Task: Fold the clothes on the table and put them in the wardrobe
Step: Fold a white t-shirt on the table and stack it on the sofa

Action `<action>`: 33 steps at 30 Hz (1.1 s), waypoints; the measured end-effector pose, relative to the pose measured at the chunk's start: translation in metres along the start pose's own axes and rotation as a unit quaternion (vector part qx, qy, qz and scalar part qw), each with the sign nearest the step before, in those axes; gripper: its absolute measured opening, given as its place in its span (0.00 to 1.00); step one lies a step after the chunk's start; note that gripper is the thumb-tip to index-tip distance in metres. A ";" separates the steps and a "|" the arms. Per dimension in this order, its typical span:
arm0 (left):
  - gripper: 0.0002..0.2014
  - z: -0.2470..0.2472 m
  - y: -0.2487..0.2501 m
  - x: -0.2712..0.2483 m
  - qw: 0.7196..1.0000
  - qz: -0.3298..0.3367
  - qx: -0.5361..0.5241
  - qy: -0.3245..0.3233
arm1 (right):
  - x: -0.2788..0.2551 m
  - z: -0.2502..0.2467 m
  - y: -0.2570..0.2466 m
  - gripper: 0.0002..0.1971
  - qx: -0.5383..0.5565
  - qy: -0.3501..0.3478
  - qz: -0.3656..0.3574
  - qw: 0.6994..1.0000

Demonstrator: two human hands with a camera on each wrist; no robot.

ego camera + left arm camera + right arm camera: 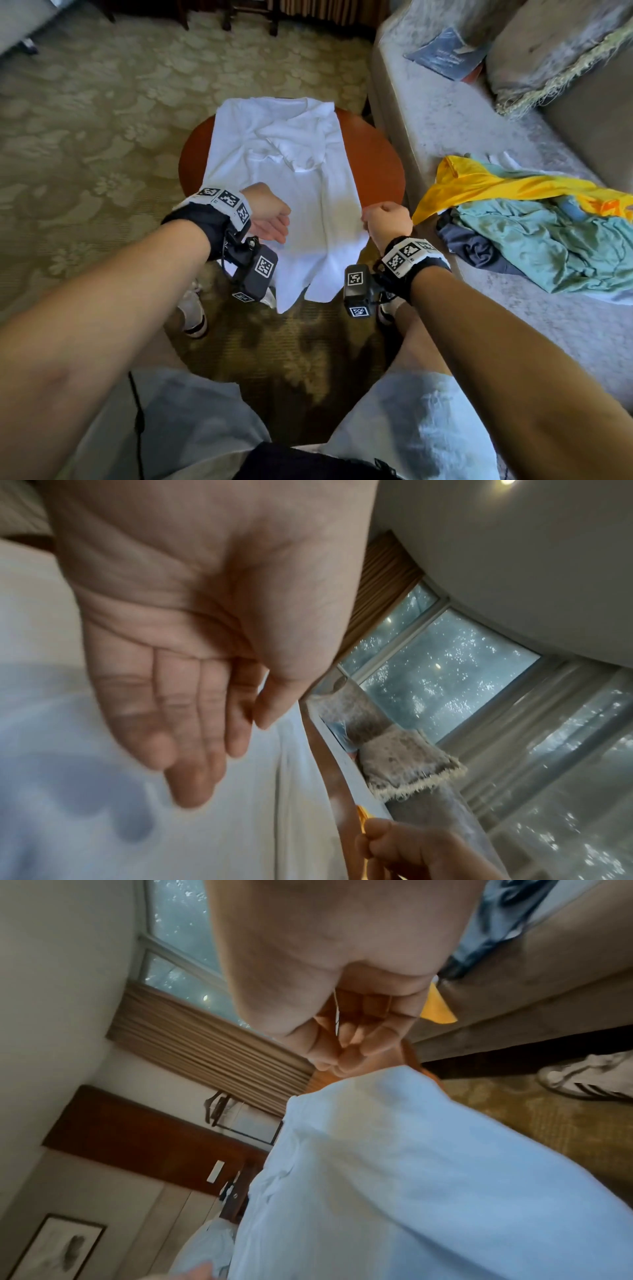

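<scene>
A white collared shirt (291, 164) lies spread on a round brown table (376, 154), its hem hanging over the near edge. My left hand (274, 219) hovers over the shirt's lower left part, fingers straight and palm turned sideways, holding nothing; the left wrist view shows this left hand (178, 723) just above the shirt (205, 845). My right hand (383, 219) is curled at the shirt's right edge. In the right wrist view the right hand (342, 1031) has its fingertips meeting the shirt (394, 1177) at its edge, seemingly pinching it.
A grey sofa (445, 113) runs along the right of the table. On it lie a yellow garment (496, 185), a teal garment (548, 246), a dark one (472, 246) and a blue booklet (442, 54). Patterned carpet (85, 137) surrounds the table. My shoes (193, 308) are below its near edge.
</scene>
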State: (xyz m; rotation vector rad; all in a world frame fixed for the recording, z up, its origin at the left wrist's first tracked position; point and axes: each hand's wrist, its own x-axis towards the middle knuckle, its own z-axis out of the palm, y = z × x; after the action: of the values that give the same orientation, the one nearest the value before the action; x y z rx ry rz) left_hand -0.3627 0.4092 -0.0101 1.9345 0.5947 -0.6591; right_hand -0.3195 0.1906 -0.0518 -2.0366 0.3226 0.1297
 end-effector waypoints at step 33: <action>0.28 -0.198 0.070 0.252 0.943 -0.034 -0.023 0.331 | 0.302 0.153 -0.140 0.16 -0.196 -0.082 -0.009 0.977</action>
State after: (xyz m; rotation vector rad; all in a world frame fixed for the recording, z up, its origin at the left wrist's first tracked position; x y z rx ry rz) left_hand -0.0933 0.5914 -0.0576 2.0876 1.0798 -0.0070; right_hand 0.0164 0.3346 -0.0735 -2.3989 0.1840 0.3741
